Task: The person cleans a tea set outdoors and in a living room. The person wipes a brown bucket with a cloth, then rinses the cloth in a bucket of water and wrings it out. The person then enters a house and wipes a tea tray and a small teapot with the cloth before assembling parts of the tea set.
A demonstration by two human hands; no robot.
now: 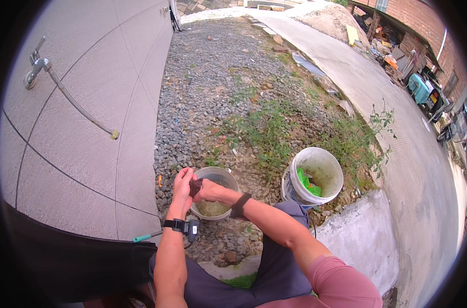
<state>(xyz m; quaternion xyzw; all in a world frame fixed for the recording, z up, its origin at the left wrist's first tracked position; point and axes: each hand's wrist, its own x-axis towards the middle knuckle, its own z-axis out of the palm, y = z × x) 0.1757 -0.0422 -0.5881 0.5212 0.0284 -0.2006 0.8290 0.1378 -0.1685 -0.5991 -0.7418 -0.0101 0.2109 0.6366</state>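
My left hand [182,187] and my right hand [208,191] are together over a round plastic bucket [234,181]. Between them is a small dark brown thing [195,186], soft-looking like a wet cloth, gripped by both hands and partly hidden by the fingers. Murky, yellowish water [214,208] lies in the bucket, which stands on the gravel before my knees. My right forearm crosses above the bucket's rim. A black strap with a small device [191,229] sits on my left wrist, and a dark band [239,207] is around my right.
A white bucket [325,158] holding a green plastic bag [306,183] stands to the right. On the left wall a metal tap [37,69] carries a flexible hose [79,106]. A green-handled tool [143,238] lies near my left forearm. Weeds [272,134] grow through the gravel [202,96].
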